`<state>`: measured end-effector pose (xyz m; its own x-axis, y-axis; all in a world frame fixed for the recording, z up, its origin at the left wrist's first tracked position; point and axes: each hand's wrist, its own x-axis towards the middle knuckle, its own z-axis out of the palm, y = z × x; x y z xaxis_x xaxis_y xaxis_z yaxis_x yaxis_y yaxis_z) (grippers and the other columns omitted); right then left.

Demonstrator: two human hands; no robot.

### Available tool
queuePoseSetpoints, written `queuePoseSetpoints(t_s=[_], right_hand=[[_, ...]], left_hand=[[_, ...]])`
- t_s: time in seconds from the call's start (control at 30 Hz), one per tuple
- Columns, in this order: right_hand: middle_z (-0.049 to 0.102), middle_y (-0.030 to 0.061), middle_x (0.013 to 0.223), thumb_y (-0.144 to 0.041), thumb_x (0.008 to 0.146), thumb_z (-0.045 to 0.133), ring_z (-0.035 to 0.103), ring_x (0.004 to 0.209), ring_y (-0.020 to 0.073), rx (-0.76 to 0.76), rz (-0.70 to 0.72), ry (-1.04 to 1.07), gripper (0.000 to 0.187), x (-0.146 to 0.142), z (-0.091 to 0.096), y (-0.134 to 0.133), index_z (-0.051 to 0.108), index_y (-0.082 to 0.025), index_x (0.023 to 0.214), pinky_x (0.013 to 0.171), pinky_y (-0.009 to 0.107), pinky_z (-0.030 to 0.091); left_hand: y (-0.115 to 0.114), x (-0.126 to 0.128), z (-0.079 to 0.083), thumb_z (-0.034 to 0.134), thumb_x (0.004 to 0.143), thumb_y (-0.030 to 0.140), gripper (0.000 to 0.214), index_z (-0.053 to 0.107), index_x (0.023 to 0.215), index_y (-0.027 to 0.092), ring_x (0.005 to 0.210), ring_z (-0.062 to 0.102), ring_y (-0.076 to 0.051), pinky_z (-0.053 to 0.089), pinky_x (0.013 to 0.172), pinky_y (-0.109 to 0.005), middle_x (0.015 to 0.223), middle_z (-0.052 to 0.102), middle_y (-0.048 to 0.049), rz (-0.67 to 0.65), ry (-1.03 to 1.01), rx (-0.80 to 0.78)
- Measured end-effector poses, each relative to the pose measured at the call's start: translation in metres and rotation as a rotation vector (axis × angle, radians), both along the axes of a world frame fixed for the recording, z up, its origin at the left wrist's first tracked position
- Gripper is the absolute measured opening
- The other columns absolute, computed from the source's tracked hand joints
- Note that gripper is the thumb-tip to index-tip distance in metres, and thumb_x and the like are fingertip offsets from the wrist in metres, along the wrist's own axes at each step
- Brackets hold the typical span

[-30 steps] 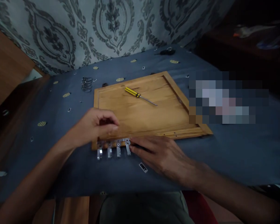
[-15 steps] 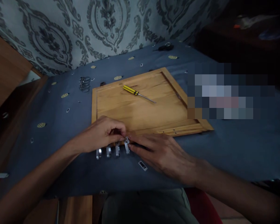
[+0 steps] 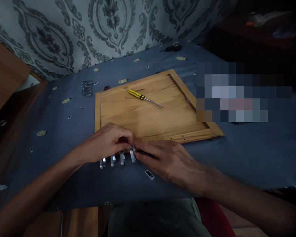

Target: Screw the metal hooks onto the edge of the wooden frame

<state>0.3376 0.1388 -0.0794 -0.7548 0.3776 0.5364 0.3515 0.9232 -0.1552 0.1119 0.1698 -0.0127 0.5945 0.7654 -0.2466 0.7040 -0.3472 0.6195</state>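
A framed wooden panel (image 3: 150,115) lies on the blue cloth. Along its near edge several silver metal hooks (image 3: 122,159) stick out towards me. At the rightmost hook (image 3: 132,156), the thumb and forefinger of my left hand (image 3: 111,141) are pinched together over its upper end; whatever is between them is too small or hidden. From the other side my right hand (image 3: 171,161) steadies this same hook with its fingertips, the palm low over the panel's edge. A yellow and black screwdriver (image 3: 136,94) rests on the panel, its shaft pointing right.
Beyond the panel's left corner, more metal hooks (image 3: 87,88) sit in a row on the cloth (image 3: 64,131). A dark object with a ring (image 3: 174,47) lies near the patterned wall covering (image 3: 111,23). To the right is a blurred-out patch. A white cable plug (image 3: 0,187) is at far left.
The view has shifted slightly, so the panel and hooks appear a little further left. Both hands stay at the rightmost hook with nearly the same grip.
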Motion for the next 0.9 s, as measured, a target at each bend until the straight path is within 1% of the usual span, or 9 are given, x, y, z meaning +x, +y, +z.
queuePoseSetpoints(t_s=[0.2, 0.37, 0.47, 0.57, 0.63, 0.77, 0.83, 0.9], right_hand=[[0.077, 0.0103, 0.108, -0.007, 0.102, 0.049, 0.075, 0.087, 0.0215, 0.017, -0.003, 0.015, 0.023, 0.000, -0.001, 0.000, 0.071, -0.012, 0.109, 0.069, 0.034, 0.063], [0.078, 0.0086, 0.107, -0.009, 0.103, 0.048, 0.075, 0.086, 0.0200, 0.020, -0.015, 0.011, 0.024, 0.000, -0.002, 0.000, 0.071, -0.014, 0.109, 0.069, 0.033, 0.063], [0.078, 0.0090, 0.106, -0.008, 0.102, 0.049, 0.075, 0.085, 0.0202, 0.019, -0.009, 0.017, 0.024, 0.000, -0.001, 0.000, 0.071, -0.014, 0.108, 0.068, 0.033, 0.063], [0.078, 0.0096, 0.105, -0.006, 0.100, 0.052, 0.076, 0.085, 0.0218, 0.022, 0.001, 0.038, 0.021, 0.000, -0.001, 0.001, 0.072, -0.013, 0.103, 0.068, 0.034, 0.062], [0.079, 0.0095, 0.106, -0.006, 0.099, 0.053, 0.076, 0.085, 0.0217, 0.016, 0.002, 0.040, 0.020, 0.000, -0.002, 0.001, 0.072, -0.013, 0.102, 0.067, 0.034, 0.062], [0.079, 0.0092, 0.106, -0.008, 0.099, 0.053, 0.076, 0.084, 0.0213, 0.011, -0.003, 0.040, 0.019, 0.000, -0.002, 0.001, 0.071, -0.014, 0.102, 0.066, 0.033, 0.062], [0.079, 0.0092, 0.107, -0.008, 0.100, 0.053, 0.076, 0.084, 0.0212, 0.019, -0.001, 0.049, 0.019, -0.001, -0.002, 0.001, 0.071, -0.013, 0.101, 0.065, 0.033, 0.063], [0.079, 0.0092, 0.108, -0.008, 0.101, 0.050, 0.077, 0.084, 0.0213, 0.029, -0.002, 0.054, 0.021, -0.001, -0.001, 0.001, 0.071, -0.013, 0.101, 0.065, 0.033, 0.063]], left_hand=[[0.000, 0.002, -0.003, 0.072, 0.084, 0.006, 0.011, 0.071, 0.079, 0.016, 0.061, 0.057, -0.008, 0.035, 0.059, -0.020, 0.067, 0.067, 0.0063, -0.023, -0.011, 0.047], [0.001, 0.002, -0.005, 0.072, 0.086, 0.010, 0.009, 0.071, 0.080, 0.016, 0.062, 0.057, -0.008, 0.035, 0.060, -0.020, 0.067, 0.065, 0.0066, -0.035, -0.031, 0.043], [0.001, 0.000, -0.002, 0.069, 0.089, 0.017, 0.007, 0.071, 0.082, 0.017, 0.063, 0.058, -0.009, 0.037, 0.060, -0.020, 0.068, 0.065, 0.0059, -0.008, -0.051, 0.033], [0.001, -0.005, 0.002, 0.062, 0.094, 0.025, 0.015, 0.071, 0.085, 0.017, 0.064, 0.059, -0.010, 0.038, 0.059, -0.021, 0.070, 0.067, 0.0041, 0.040, -0.076, 0.031], [-0.001, -0.009, 0.004, 0.059, 0.094, 0.025, 0.017, 0.071, 0.086, 0.017, 0.064, 0.059, -0.010, 0.040, 0.058, -0.021, 0.072, 0.068, 0.0032, 0.069, -0.095, 0.028], [-0.005, -0.013, 0.004, 0.062, 0.090, 0.021, 0.011, 0.071, 0.088, 0.017, 0.065, 0.060, -0.010, 0.042, 0.059, -0.020, 0.075, 0.070, 0.0031, 0.090, -0.124, 0.008], [-0.007, -0.012, 0.003, 0.065, 0.090, 0.021, 0.007, 0.071, 0.089, 0.018, 0.068, 0.063, -0.011, 0.043, 0.062, -0.020, 0.078, 0.071, 0.0029, 0.075, -0.113, -0.003], [-0.008, -0.010, 0.002, 0.069, 0.089, 0.020, 0.002, 0.071, 0.088, 0.018, 0.072, 0.065, -0.011, 0.043, 0.064, -0.021, 0.080, 0.072, 0.0028, 0.052, -0.087, 0.019]])
